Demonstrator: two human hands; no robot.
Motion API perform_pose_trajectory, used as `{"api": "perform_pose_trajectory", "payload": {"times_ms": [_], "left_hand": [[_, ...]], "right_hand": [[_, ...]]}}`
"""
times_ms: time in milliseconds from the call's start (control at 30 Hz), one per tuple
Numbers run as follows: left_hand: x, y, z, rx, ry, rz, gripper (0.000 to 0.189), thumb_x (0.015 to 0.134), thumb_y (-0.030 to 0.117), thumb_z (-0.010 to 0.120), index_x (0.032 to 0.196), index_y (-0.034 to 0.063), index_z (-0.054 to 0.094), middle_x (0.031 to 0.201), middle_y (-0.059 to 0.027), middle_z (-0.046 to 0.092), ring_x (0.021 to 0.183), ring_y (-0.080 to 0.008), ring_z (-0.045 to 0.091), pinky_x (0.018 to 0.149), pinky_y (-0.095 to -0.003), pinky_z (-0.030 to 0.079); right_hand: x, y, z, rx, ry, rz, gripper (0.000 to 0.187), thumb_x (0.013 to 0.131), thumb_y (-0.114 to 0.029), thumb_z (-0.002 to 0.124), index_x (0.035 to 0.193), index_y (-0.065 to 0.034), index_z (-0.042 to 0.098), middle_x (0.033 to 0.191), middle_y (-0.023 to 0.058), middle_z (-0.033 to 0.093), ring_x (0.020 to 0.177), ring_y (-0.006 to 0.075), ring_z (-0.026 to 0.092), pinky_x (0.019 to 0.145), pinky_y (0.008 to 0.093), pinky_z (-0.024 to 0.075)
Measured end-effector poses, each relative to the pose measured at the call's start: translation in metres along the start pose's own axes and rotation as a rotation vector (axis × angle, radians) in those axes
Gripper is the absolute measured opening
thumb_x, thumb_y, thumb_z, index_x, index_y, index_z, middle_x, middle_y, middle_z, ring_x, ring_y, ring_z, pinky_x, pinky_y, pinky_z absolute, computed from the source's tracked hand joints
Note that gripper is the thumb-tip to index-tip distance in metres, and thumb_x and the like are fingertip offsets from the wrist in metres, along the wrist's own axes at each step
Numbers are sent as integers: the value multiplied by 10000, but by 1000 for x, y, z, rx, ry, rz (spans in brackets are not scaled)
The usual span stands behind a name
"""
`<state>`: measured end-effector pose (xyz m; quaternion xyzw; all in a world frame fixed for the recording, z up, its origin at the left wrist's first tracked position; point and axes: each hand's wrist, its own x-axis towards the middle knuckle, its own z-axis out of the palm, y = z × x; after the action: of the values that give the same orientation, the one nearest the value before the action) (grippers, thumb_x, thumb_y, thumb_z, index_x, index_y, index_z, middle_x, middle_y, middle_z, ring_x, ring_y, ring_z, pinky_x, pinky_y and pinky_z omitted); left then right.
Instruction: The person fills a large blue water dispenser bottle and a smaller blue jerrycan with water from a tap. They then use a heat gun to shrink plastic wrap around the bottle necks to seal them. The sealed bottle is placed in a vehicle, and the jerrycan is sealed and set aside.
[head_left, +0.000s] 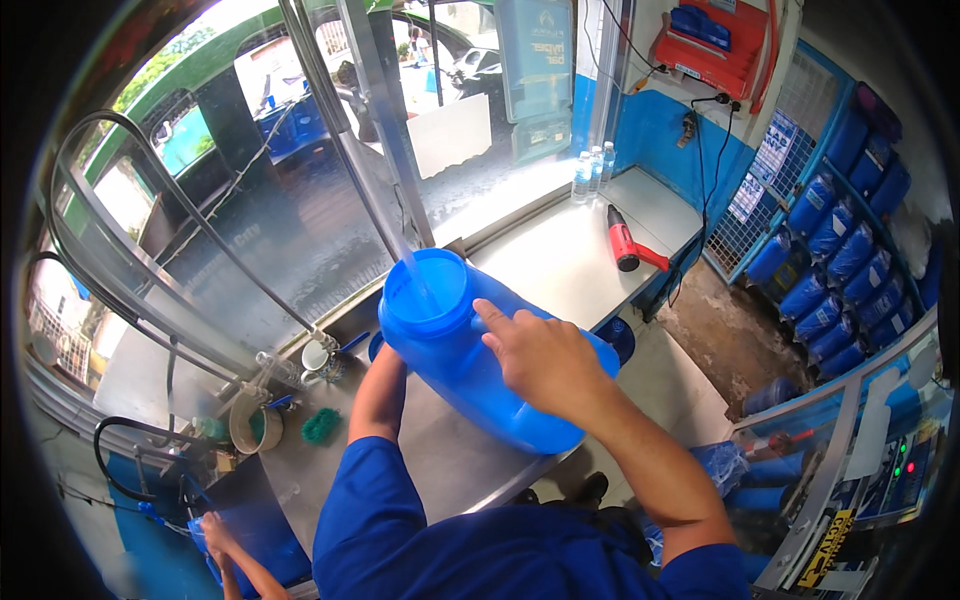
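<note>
A large blue plastic water jug (450, 367) lies tilted before me, its round uncapped mouth facing up and to the left. A clear streak, which looks like running water, enters the mouth from above. My right hand (544, 360) grips the jug at its handle, with the index finger stretched towards the neck. Most of the handle is covered by that hand. My left forearm reaches beneath the mouth end, and the jug hides my left hand. Under the jug runs a metal countertop (442, 461); whether the jug's base rests on it I cannot tell.
A green scrubbing pad (322, 426), a white tub (256, 427) and a mug (315, 355) stand left. A red heat gun (624, 240) and water bottles (592, 174) occupy the white counter (540, 247). Another person's hands (216, 534) touch a blue container (262, 551) at lower left.
</note>
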<state>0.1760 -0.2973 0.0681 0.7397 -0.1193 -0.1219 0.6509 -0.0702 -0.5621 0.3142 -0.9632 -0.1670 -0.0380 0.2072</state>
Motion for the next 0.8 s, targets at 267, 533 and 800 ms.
{"api": "perform_pose_trajectory", "payload": {"times_ms": [267, 533, 800], "left_hand": [[5, -5, -1, 8, 21, 5, 866, 1060, 740, 360, 1556, 39, 476, 1409, -140, 632, 1248, -281, 607, 1095, -480, 488], [-50, -3, 11, -29, 413, 116, 917, 1053, 787, 329, 1576, 42, 449, 1418, -142, 618, 1259, -287, 594, 1106, -489, 478], [-292, -65, 140, -465, 1203, 184, 968, 1046, 833, 298, 1596, 45, 421, 1427, -143, 605, 1270, -293, 580, 1117, -497, 467]], "right_hand": [[0, 0, -1, -27, -28, 5, 507, 1125, -338, 565, 1603, -171, 528, 1016, 195, 694, 908, 422, 720, 823, 553, 574], [2, 15, 1, 66, -16, -145, 542, 1091, -282, 619, 1609, -167, 508, 1048, 226, 699, 981, 456, 714, 864, 557, 574], [-75, 3, -19, 458, -185, -631, 436, 1035, -189, 660, 1455, -101, 584, 1062, 289, 685, 947, 500, 737, 819, 580, 606]]}}
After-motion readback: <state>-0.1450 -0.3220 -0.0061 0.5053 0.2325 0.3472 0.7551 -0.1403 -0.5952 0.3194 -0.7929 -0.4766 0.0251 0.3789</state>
